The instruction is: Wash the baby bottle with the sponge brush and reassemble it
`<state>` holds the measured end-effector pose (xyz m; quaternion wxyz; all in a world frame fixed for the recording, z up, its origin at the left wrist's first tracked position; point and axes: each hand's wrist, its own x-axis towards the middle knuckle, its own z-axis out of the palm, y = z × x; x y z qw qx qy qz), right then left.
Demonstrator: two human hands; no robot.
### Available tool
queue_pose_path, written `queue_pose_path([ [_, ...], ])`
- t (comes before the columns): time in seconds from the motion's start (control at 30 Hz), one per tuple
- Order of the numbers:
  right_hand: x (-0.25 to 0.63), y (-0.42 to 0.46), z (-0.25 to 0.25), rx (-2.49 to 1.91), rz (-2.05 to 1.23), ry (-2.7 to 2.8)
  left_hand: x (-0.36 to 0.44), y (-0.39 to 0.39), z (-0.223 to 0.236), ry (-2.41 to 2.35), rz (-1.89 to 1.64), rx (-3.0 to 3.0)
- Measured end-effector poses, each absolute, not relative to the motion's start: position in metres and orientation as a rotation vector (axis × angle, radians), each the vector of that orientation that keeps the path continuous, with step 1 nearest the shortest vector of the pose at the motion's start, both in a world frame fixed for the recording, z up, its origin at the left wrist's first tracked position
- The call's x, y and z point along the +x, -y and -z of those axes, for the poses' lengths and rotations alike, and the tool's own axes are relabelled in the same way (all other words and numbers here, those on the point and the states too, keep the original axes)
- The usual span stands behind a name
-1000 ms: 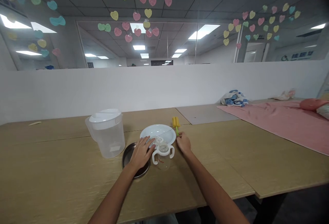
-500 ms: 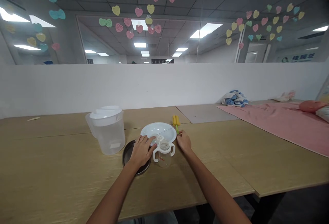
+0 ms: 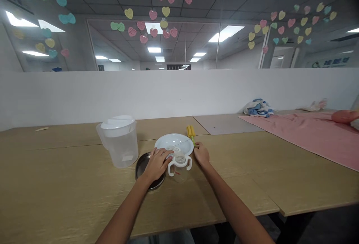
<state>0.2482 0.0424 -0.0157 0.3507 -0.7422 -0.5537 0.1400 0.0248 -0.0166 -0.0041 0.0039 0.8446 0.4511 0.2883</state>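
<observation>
Yellow brush [image 3: 191, 130], on a green handle [image 3: 193, 141], positioned just beside the right edge of a white plate [image 3: 173, 138]; its head points away from the person, and whether it touches the counter [image 3: 70, 184] cannot be determined. The right grip [image 3: 202, 154] is narrow, closed on the near end of the handle, presumably so that the head is free of the fingers. The left grip [image 3: 157, 161] is palm down over a dark round tray [image 3: 141, 166], fingers extended toward a small clear part [image 3: 176, 149] at the plate's near edge; contact is hidden, so one cannot tell whether anything is held, though the pose suggests steadying. A clear bottle [image 3: 180, 176] stands upright between the two hands, its uncovered mouth facing up. Around its upper portion sits a white two-handled ring [image 3: 170, 170], an arrangement that probably offers a hold on either side. The lidded pitcher [image 3: 123, 148] stands farther left, seemingly set aside to leave room for both arms. At right, a pink cloth [image 3: 308, 135] lies spread, with a bundled cloth [image 3: 258, 108] near the wall [image 3: 168, 94].
</observation>
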Motion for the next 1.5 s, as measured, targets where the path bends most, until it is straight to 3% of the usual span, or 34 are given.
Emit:
queue_pose_path([
  [0.3, 0.248, -0.043, 0.014, -1.880, -0.361, 1.426, 0.034, -0.004, -0.011, -1.580, -0.881, 2.490],
  [0.6, 0.249, -0.043, 0.013, -1.869, -0.370, 1.411, 0.046, -0.043, -0.027, -1.700, -0.495, 2.465],
  [0.97, 0.249, -0.043, 0.013, -1.842, -0.369, 1.408, 0.060, -0.061, -0.029, -1.801, -0.269, 2.430],
  [1.17, 0.249, -0.042, 0.013, -1.846, -0.382, 1.407, 0.069, -0.063, -0.027, -1.843, -0.391, 2.404],
  [1.5, 0.247, -0.041, 0.011, -1.840, -0.361, 1.400, 0.047, -0.064, -0.039, -1.713, -0.922, 2.219],
])
